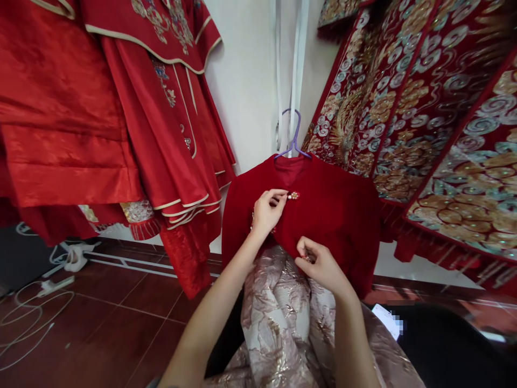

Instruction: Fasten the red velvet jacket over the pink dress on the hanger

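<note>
I have the left hand (267,213) up at the front of a red jacket (343,202), just below its neckline, with thumb and forefinger pinched on the near end of a beaded clasp (294,195). The right hand (323,265) is lower, at the jacket's bottom edge, its fingers curled closed around a small beaded piece (306,258); I can't tell whether they also grip the cloth. The jacket hangs upright on a purple hanger (296,139) in front of a white post (298,59), between red garments (153,134) on the left and embroidered ones (404,97) on the right. Below it, a shiny patterned cloth (278,307) spreads under both forearms.

My reading is that the step in hand is working the front fastenings, the top clasp with 1 hand and the lower edge with the other. Whether the clasp is fully joined I can't make out, since the left fingers cover its end. I judge the next move calls for a fine fingertip push or tug at that clasp, while the right hand steadies the lower edge so the 2 front sides line up and the soft fabric doesn't pucker.
</note>
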`<state>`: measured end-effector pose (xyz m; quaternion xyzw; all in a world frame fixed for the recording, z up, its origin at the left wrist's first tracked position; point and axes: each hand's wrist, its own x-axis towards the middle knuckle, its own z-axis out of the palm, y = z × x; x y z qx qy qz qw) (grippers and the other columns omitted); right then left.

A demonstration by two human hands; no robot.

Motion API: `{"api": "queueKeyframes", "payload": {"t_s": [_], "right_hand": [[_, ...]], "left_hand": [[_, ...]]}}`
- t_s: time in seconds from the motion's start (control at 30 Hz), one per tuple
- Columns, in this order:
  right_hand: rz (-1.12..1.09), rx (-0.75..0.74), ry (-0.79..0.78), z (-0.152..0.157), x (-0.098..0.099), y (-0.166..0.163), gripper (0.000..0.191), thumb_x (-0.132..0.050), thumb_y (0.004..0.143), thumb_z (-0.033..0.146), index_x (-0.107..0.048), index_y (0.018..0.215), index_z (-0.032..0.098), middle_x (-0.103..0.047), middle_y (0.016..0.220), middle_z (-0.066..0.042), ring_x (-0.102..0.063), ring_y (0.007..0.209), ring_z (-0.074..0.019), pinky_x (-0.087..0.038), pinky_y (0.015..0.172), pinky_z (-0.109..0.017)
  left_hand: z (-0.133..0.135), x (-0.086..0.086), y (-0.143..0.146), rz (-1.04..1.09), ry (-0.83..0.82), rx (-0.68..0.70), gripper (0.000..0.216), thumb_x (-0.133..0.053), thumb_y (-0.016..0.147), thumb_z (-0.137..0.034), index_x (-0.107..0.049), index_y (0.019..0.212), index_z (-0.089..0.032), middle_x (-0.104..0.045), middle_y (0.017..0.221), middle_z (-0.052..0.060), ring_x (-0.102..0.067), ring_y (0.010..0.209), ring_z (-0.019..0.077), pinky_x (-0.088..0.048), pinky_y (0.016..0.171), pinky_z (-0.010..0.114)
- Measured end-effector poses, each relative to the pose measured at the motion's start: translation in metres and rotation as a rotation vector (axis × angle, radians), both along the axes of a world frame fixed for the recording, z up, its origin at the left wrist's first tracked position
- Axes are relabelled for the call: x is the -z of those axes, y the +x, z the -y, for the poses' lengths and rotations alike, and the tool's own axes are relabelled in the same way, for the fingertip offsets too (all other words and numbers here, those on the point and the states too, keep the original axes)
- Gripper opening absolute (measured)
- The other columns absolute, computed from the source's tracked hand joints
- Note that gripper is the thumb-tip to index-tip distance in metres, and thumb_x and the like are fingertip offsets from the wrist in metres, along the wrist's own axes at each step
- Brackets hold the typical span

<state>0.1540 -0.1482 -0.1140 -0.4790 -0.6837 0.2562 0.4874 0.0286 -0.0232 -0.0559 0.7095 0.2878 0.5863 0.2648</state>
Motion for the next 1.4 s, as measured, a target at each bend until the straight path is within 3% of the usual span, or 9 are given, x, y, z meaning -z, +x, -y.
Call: {"api": "queueKeyframes", "payload": {"t_s": [0.1,0.33,0.63,0.77,0.87,1.0,1.07,1.2,1.4], "right_hand": [[-0.025,0.044,0.025,0.005,0.001,0.016,0.022,-0.051,0.073,0.014,-0.031,0.066,0.021,-0.031,0.063,0.006,-0.030,0.058,-0.0087,-0.025,0.054,-0.023],[-0.087,0.136,-0.073,0.007,0.011,0.038,0.028,-0.063,0.078,0.033,-0.039,0.070,0.021,-0.039,0.063,0.006,-0.032,0.054,-0.0084,-0.028,0.052,-0.022],[-0.118,0.181,-0.083,0.011,0.010,0.042,0.033,-0.064,0.079,0.049,-0.046,0.075,0.021,-0.051,0.066,0.002,-0.048,0.059,-0.0122,-0.042,0.056,-0.025],[-0.110,-0.049,-0.082,0.022,-0.005,0.038,0.032,-0.064,0.081,0.045,-0.055,0.101,0.022,-0.060,0.102,-0.007,-0.060,0.091,-0.0182,-0.052,0.075,-0.030],[-0.140,0.144,0.127,0.008,-0.027,0.024,0.039,-0.062,0.081,0.044,-0.052,0.113,0.024,-0.055,0.120,-0.010,-0.055,0.110,-0.0220,-0.050,0.089,-0.037],[-0.096,0.821,0.531,-0.045,-0.064,-0.007,0.051,-0.057,0.082,0.041,-0.043,0.126,0.020,-0.042,0.134,-0.017,-0.037,0.130,-0.0295,-0.034,0.104,-0.053],[-0.004,0.981,0.612,-0.072,-0.077,-0.022,0.063,-0.055,0.082,0.039,-0.033,0.136,0.015,-0.026,0.145,-0.022,-0.023,0.138,-0.0334,-0.022,0.109,-0.059],[0.204,0.980,0.588,-0.099,-0.081,-0.032,0.069,-0.046,0.079,0.024,-0.023,0.143,0.015,-0.013,0.153,-0.021,-0.015,0.141,-0.0353,-0.012,0.107,-0.067],[0.445,0.977,0.590,-0.072,-0.065,0.018,0.073,-0.039,0.070,0.005,-0.032,0.141,0.019,-0.024,0.153,-0.013,-0.023,0.141,-0.0267,-0.008,0.112,-0.060]], "left_hand": [[-0.011,-0.010,-0.003,-0.315,0.194,-0.091,0.016,-0.060,0.084,-0.031,-0.070,0.092,-0.021,-0.059,0.087,0.004,-0.056,0.076,0.0137,-0.048,0.071,0.026],[-0.013,-0.031,-0.009,-0.632,0.451,-0.073,0.014,-0.055,0.085,-0.026,-0.064,0.092,-0.019,-0.058,0.100,0.007,-0.049,0.103,0.0221,-0.034,0.103,0.045],[-0.014,-0.044,-0.005,-0.255,0.128,0.196,0.009,-0.066,0.069,-0.021,-0.058,0.067,-0.025,-0.061,0.073,0.004,-0.054,0.102,0.0245,-0.015,0.117,0.049],[-0.011,-0.046,-0.007,-0.220,0.093,0.184,0.009,-0.068,0.069,-0.024,-0.059,0.070,-0.026,-0.063,0.073,0.003,-0.057,0.099,0.0238,-0.013,0.117,0.049],[-0.008,-0.047,-0.010,-0.204,0.063,0.170,0.009,-0.069,0.071,-0.025,-0.062,0.076,-0.024,-0.065,0.079,0.004,-0.058,0.099,0.0239,-0.013,0.117,0.048],[-0.010,-0.046,-0.015,-0.294,0.239,-0.029,0.024,-0.056,0.081,-0.022,-0.062,0.104,-0.018,-0.064,0.106,0.010,-0.056,0.111,0.0261,-0.007,0.117,0.047],[-0.015,-0.043,-0.016,-0.380,0.339,-0.199,0.038,-0.047,0.083,-0.016,-0.055,0.120,-0.015,-0.059,0.121,0.014,-0.051,0.120,0.0284,-0.006,0.116,0.049],[-0.024,-0.038,-0.023,-0.535,0.430,-0.481,0.055,-0.033,0.083,-0.005,-0.043,0.136,-0.015,-0.047,0.137,0.019,-0.040,0.131,0.0312,-0.007,0.114,0.055],[-0.032,-0.041,-0.053,-0.605,0.376,-0.722,0.062,-0.037,0.081,-0.004,-0.035,0.142,-0.016,-0.034,0.147,0.020,-0.031,0.136,0.0342,-0.013,0.112,0.060]]}}
